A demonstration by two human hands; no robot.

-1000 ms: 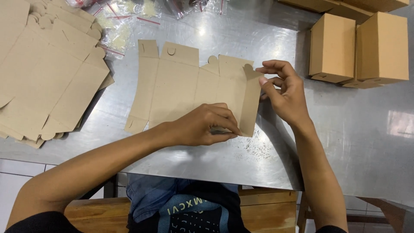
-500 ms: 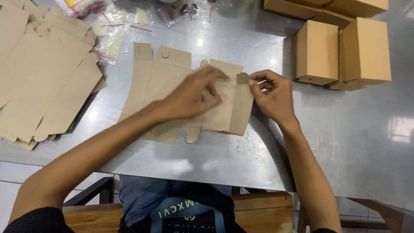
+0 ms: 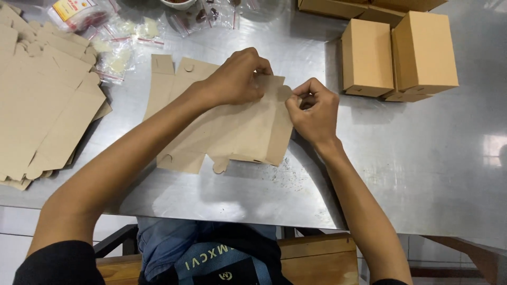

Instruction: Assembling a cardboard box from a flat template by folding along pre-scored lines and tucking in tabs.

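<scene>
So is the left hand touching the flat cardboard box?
Touching. The head view shows the left hand pressing its fingers onto the flat cardboard box near its top edge.

flat brown cardboard box blank [image 3: 227,132], right edge partly folded

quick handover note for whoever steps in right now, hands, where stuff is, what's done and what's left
Left hand: pressing down on the top edge of the flat cardboard box blank.
Right hand: pinching the blank's upper right corner, where a panel is partly folded over.
Where: blank lies mid-table on the steel table; stack of unfolded blanks at far left; two assembled boxes at upper right; small plastic bags at top left.
Done: two boxes standing closed.
Left: this blank is not yet a box; the stack is untouched.
</scene>
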